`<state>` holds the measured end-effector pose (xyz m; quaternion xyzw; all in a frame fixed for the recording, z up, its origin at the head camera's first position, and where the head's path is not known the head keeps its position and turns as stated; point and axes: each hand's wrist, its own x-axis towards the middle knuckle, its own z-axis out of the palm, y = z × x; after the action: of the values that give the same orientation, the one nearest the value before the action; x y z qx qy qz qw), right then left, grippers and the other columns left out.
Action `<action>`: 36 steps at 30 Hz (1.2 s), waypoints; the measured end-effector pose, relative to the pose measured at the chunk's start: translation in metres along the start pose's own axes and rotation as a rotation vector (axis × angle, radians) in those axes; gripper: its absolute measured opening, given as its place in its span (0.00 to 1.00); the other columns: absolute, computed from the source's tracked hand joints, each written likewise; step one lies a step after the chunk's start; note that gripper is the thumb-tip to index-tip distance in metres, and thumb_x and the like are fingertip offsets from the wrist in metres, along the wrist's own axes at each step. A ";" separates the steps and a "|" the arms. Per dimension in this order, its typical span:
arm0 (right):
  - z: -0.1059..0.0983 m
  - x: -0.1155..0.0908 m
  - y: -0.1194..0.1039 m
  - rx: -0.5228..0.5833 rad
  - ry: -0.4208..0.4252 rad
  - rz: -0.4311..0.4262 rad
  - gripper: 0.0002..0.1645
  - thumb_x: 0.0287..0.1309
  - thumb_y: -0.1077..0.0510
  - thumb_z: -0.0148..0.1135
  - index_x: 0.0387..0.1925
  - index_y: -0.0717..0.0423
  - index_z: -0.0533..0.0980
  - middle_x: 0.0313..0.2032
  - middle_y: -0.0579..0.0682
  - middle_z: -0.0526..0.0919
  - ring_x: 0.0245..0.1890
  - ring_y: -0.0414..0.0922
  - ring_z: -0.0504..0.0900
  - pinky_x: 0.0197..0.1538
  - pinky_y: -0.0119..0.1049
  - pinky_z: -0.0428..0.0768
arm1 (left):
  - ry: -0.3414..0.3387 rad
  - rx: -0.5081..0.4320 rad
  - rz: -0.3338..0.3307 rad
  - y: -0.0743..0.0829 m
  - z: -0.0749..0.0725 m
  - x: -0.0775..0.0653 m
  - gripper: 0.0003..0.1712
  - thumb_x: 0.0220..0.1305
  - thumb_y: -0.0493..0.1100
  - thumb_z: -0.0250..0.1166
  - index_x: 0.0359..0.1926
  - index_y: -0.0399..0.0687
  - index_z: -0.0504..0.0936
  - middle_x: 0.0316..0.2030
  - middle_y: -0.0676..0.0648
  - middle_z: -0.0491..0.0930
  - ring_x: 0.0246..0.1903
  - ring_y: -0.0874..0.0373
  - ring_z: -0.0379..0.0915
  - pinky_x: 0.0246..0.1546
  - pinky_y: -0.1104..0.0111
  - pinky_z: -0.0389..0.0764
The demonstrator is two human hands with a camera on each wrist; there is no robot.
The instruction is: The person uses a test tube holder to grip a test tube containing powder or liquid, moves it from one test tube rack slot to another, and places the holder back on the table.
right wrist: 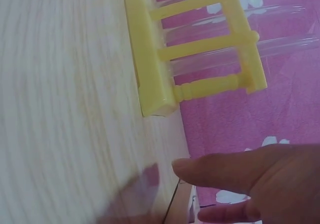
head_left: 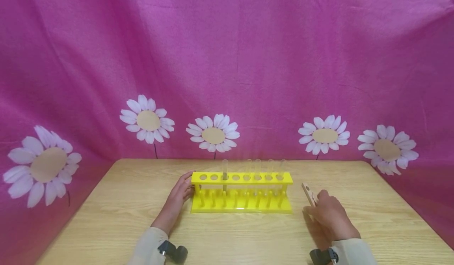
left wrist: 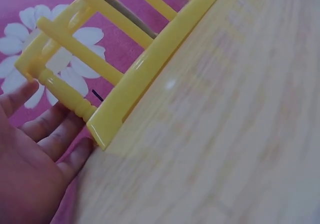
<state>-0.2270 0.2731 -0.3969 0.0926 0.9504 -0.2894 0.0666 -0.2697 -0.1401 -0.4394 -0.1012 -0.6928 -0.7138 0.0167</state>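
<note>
A yellow test tube rack stands on the table. My left hand is at its left end, fingers extended, fingertips at the end post and base. One test tube with darkish contents sits in the third hole from the left. Several clear test tubes stand in the holes to the right. To the right of the rack, my right hand pinches a wooden test tube holder, which points away from me. In the right wrist view, the thumb lies over the holder and hides part of it.
The light wooden table ends at a pink cloth backdrop printed with white daisies. The cloth also rises along the left and right sides. Upright drying pegs line the front of the rack.
</note>
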 end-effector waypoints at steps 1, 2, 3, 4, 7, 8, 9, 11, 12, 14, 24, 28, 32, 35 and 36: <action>0.000 0.000 0.001 0.006 0.004 0.003 0.28 0.53 0.54 0.64 0.43 0.71 0.62 0.28 0.58 0.70 0.28 0.52 0.70 0.29 0.39 0.71 | 0.009 0.001 -0.011 0.000 0.000 -0.001 0.28 0.75 0.50 0.43 0.71 0.43 0.60 0.64 0.33 0.67 0.59 0.39 0.69 0.65 0.50 0.66; 0.001 0.001 0.002 0.018 0.006 0.006 0.28 0.54 0.53 0.64 0.43 0.71 0.62 0.28 0.58 0.69 0.28 0.52 0.70 0.29 0.39 0.71 | 0.020 0.008 -0.021 -0.001 0.000 -0.001 0.28 0.75 0.51 0.43 0.70 0.45 0.61 0.64 0.35 0.68 0.59 0.41 0.69 0.65 0.51 0.66; 0.002 0.001 0.003 0.037 0.006 0.011 0.28 0.54 0.53 0.63 0.43 0.71 0.61 0.28 0.58 0.69 0.29 0.52 0.70 0.30 0.38 0.71 | 0.027 0.015 -0.026 -0.002 -0.001 -0.002 0.28 0.75 0.52 0.43 0.70 0.46 0.62 0.64 0.36 0.68 0.59 0.42 0.69 0.65 0.51 0.65; 0.002 0.002 0.004 0.054 0.005 0.016 0.28 0.54 0.53 0.63 0.42 0.71 0.61 0.29 0.58 0.69 0.29 0.52 0.70 0.30 0.38 0.71 | 0.033 0.030 -0.032 -0.003 -0.001 -0.002 0.29 0.75 0.53 0.43 0.70 0.47 0.62 0.63 0.37 0.68 0.59 0.43 0.69 0.66 0.51 0.65; 0.005 0.004 0.006 0.095 0.010 0.012 0.27 0.55 0.54 0.62 0.41 0.70 0.60 0.28 0.59 0.68 0.29 0.52 0.70 0.30 0.38 0.71 | 0.047 0.074 -0.060 -0.006 -0.004 -0.005 0.29 0.74 0.58 0.43 0.68 0.51 0.65 0.63 0.43 0.68 0.60 0.47 0.68 0.68 0.52 0.63; 0.006 0.005 0.007 0.100 0.012 0.013 0.26 0.55 0.54 0.62 0.41 0.70 0.61 0.28 0.59 0.67 0.28 0.52 0.69 0.30 0.38 0.71 | 0.044 0.079 -0.060 -0.007 -0.004 -0.005 0.29 0.74 0.59 0.43 0.68 0.52 0.65 0.63 0.44 0.68 0.61 0.47 0.68 0.68 0.52 0.62; 0.006 0.006 0.008 0.099 0.018 0.013 0.25 0.55 0.54 0.62 0.40 0.70 0.61 0.28 0.59 0.67 0.28 0.52 0.69 0.30 0.38 0.70 | 0.038 0.079 -0.062 -0.008 -0.005 -0.005 0.30 0.74 0.60 0.42 0.68 0.52 0.64 0.63 0.43 0.68 0.61 0.46 0.67 0.68 0.52 0.61; 0.008 0.007 0.010 0.089 0.031 0.015 0.24 0.55 0.55 0.61 0.38 0.70 0.62 0.27 0.58 0.67 0.27 0.52 0.69 0.29 0.38 0.69 | 0.030 0.080 -0.063 -0.009 -0.006 -0.006 0.30 0.73 0.61 0.42 0.68 0.52 0.64 0.63 0.43 0.68 0.61 0.46 0.67 0.68 0.52 0.61; 0.008 0.007 0.010 0.085 0.040 0.013 0.23 0.54 0.55 0.60 0.38 0.70 0.62 0.27 0.58 0.67 0.27 0.52 0.69 0.28 0.38 0.69 | 0.027 0.084 -0.061 -0.009 -0.006 -0.006 0.31 0.73 0.61 0.42 0.68 0.52 0.64 0.63 0.43 0.68 0.61 0.46 0.67 0.68 0.52 0.61; 0.009 0.007 0.011 0.080 0.059 0.010 0.23 0.53 0.55 0.60 0.37 0.70 0.62 0.27 0.58 0.67 0.27 0.52 0.68 0.28 0.38 0.69 | 0.027 0.087 -0.062 -0.008 -0.005 -0.006 0.31 0.73 0.61 0.42 0.68 0.51 0.65 0.63 0.43 0.69 0.61 0.46 0.67 0.68 0.52 0.61; 0.015 0.015 0.016 0.002 0.135 0.022 0.22 0.56 0.54 0.58 0.35 0.70 0.62 0.26 0.59 0.68 0.27 0.52 0.68 0.26 0.37 0.69 | 0.027 0.089 -0.035 -0.006 -0.005 -0.007 0.30 0.75 0.57 0.41 0.68 0.46 0.64 0.61 0.41 0.70 0.60 0.46 0.68 0.68 0.53 0.62; 0.017 0.018 0.018 0.000 0.143 0.025 0.21 0.56 0.54 0.58 0.35 0.69 0.63 0.26 0.59 0.68 0.26 0.52 0.69 0.25 0.36 0.68 | 0.028 0.093 -0.042 -0.006 -0.005 -0.007 0.30 0.74 0.59 0.41 0.67 0.48 0.65 0.61 0.42 0.70 0.60 0.46 0.68 0.68 0.53 0.62; 0.018 0.019 0.018 0.006 0.137 0.042 0.21 0.57 0.54 0.57 0.36 0.70 0.63 0.26 0.59 0.68 0.27 0.52 0.69 0.26 0.36 0.67 | 0.028 0.096 -0.044 -0.006 -0.005 -0.006 0.31 0.74 0.60 0.41 0.67 0.48 0.65 0.62 0.42 0.69 0.60 0.47 0.68 0.68 0.53 0.62; 0.018 0.020 0.019 0.006 0.137 0.048 0.20 0.56 0.54 0.57 0.36 0.69 0.63 0.26 0.59 0.68 0.27 0.52 0.69 0.26 0.36 0.67 | 0.029 0.095 -0.046 -0.007 -0.005 -0.006 0.30 0.74 0.60 0.41 0.67 0.48 0.65 0.62 0.42 0.69 0.60 0.47 0.68 0.68 0.53 0.62; 0.018 0.020 0.019 0.005 0.142 0.045 0.20 0.56 0.54 0.57 0.35 0.69 0.63 0.26 0.59 0.68 0.27 0.52 0.69 0.26 0.36 0.67 | 0.030 0.096 -0.046 -0.007 -0.005 -0.006 0.30 0.74 0.59 0.41 0.67 0.48 0.65 0.62 0.43 0.69 0.60 0.47 0.68 0.68 0.53 0.62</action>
<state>-0.2411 0.2809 -0.4260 0.1344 0.9497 -0.2827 0.0055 -0.2659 -0.1454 -0.4476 -0.0736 -0.7282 -0.6812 0.0156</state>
